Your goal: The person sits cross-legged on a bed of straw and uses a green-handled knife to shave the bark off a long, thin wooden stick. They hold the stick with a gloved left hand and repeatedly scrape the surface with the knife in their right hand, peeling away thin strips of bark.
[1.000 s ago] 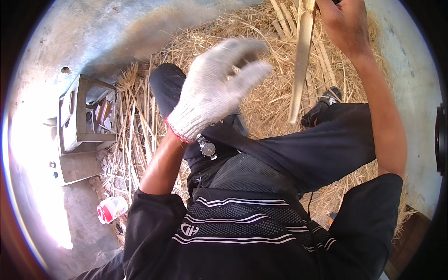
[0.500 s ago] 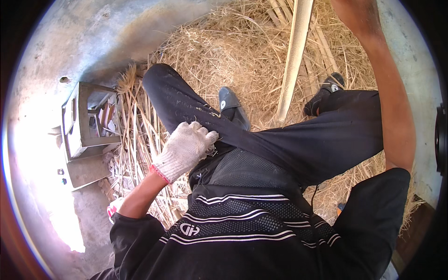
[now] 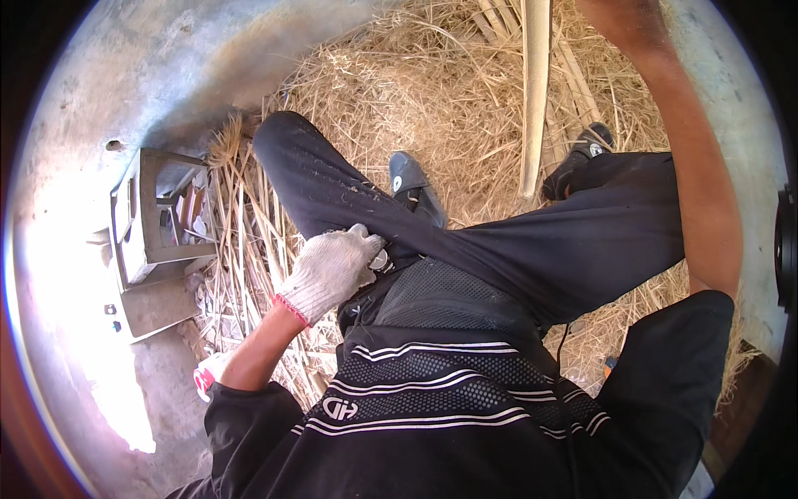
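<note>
Your left hand (image 3: 332, 270), in a white knitted glove, rests curled on your dark trouser leg (image 3: 349, 195), gripping nothing I can make out. The long pale bamboo pole (image 3: 534, 91) stands upright beyond that leg on the dry straw (image 3: 399, 91); your right hand is above the frame, so its grip cannot be told. You seem to be steadying the pole, so the next move likely calls for bringing the gloved hand to it.

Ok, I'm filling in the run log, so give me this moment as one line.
left hand: white knit glove, resting on dark trousers at the hip | right hand: out of frame, arm raised | pale cane: upright over straw
</note>
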The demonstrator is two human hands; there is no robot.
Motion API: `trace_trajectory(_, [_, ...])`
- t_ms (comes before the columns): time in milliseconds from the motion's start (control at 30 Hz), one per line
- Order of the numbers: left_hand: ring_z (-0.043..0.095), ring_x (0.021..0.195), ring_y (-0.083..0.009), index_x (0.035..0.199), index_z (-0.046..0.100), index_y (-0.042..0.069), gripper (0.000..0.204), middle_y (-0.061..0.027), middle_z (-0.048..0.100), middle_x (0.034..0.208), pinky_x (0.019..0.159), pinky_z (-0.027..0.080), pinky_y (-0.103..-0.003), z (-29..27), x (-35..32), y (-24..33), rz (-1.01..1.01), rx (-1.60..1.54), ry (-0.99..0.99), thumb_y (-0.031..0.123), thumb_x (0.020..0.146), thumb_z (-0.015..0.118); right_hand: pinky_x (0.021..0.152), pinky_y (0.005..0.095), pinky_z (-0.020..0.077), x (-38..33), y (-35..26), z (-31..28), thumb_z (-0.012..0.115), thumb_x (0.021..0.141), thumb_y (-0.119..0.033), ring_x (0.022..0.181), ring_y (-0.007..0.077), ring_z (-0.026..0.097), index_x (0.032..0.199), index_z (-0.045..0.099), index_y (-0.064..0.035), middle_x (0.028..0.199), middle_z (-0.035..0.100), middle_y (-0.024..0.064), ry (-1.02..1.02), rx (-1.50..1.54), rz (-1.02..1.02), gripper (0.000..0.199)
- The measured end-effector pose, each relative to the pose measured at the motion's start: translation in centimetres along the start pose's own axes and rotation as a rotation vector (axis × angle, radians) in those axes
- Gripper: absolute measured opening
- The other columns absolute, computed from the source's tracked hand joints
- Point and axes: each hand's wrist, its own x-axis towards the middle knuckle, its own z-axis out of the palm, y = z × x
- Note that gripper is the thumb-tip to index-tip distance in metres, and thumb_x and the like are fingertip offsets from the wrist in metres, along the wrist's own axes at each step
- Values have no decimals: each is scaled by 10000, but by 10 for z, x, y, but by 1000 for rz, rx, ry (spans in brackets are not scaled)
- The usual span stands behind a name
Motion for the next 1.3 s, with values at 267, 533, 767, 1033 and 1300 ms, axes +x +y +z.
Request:
trace_trajectory(267, [699, 746, -324, 879, 617, -12, 480, -187, 647, 793, 638, 550, -434, 4, 1, 2, -68, 39, 74, 423, 736, 763, 427, 290, 276, 3, 6, 10, 593, 996, -322, 464, 62, 337, 661, 518, -84, 519, 392, -47, 19, 3, -9, 418])
trace_trajectory(533, [687, 648, -382, 844, 571, -42, 665, -232, 638, 650, 599, 547, -444, 7, -20, 22, -738, -450, 234, 609, 810, 703, 418, 279, 274, 3, 5, 1, 602, 991, -317, 457, 60, 332, 687, 540, -92, 523, 407, -51, 26, 65, 94, 383])
trace_trajectory(767, [686, 654, -369, 791, 589, -21, 702, -212, 643, 651, 598, 541, -442, 33, -19, 39, -748, -477, 196, 670, 770, 712, 431, 274, 286, 4, 7, 1, 609, 989, -306, 482, 56, 348, 681, 518, -90, 543, 409, -54, 33, 52, 33, 387])
trace_trajectory(1033, [468, 511, -129, 696, 586, 33, 488, -35, 535, 563, 504, 434, -294, -9, -25, 2, -755, -805, 462, 474, 865, 707, 440, 289, 295, 2, 5, 0, 613, 989, -309, 485, 62, 351, 667, 497, -91, 548, 405, -55, 36, 103, 24, 406])
trace_trajectory(1300, [674, 901, -165, 1212, 631, 5, 376, -116, 703, 1042, 841, 519, -295, -126, 43, 37, 16, -1206, 904, 268, 945, 613, 446, 257, 397, 8, -19, 7, 628, 971, -410, 496, 77, 448, 741, 559, -85, 568, 476, -28, 28, 181, 181, 404])
